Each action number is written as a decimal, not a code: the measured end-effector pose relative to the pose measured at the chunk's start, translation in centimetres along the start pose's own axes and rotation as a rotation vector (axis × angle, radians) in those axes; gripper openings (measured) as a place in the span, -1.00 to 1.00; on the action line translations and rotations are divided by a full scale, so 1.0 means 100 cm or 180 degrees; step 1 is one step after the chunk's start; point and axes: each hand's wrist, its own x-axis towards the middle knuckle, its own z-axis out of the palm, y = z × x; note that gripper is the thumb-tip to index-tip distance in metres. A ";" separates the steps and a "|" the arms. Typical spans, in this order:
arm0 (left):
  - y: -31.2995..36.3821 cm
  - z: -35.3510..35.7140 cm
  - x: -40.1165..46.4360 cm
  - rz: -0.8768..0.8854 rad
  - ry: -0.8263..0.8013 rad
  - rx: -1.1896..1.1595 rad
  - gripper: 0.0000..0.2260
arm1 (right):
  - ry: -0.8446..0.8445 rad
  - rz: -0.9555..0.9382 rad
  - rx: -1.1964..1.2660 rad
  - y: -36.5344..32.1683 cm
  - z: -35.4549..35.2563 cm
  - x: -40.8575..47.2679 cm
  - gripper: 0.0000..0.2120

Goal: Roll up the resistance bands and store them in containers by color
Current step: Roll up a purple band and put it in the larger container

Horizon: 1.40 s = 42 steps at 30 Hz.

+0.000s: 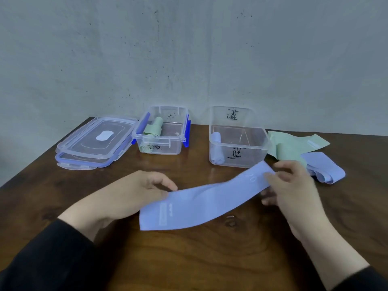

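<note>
A flat blue resistance band (201, 202) is stretched across the wooden table (189, 259) between my hands. My left hand (134, 192) holds its left end with curled fingers. My right hand (294, 185) pinches its right end, thumb on top and fingers beneath. Behind it stand two clear containers: the left container (161, 143) holds rolled green bands (154, 128), the right container (239, 158) holds rolled blue bands (217, 148). Loose at the right lie an unrolled green band (294, 143) and another blue band (323, 166).
Two clear lids with blue rims (94, 141) are stacked at the back left of the table. A grey wall (189, 49) rises directly behind the containers. The table's left edge runs diagonally past the lids.
</note>
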 end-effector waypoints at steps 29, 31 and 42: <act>-0.003 0.024 0.011 0.0889 0.0216 0.1295 -0.80 | -0.1876 -0.1667 -0.2913 0.010 0.066 -0.044 -0.45; -0.008 0.025 0.015 0.0931 0.0307 0.1397 -0.78 | -0.1846 -0.1720 -0.3021 0.013 0.068 -0.036 -0.44; -0.017 0.032 0.023 0.0907 0.0537 0.1459 -0.69 | -0.1470 -0.1740 -0.2166 0.005 0.063 -0.026 -0.64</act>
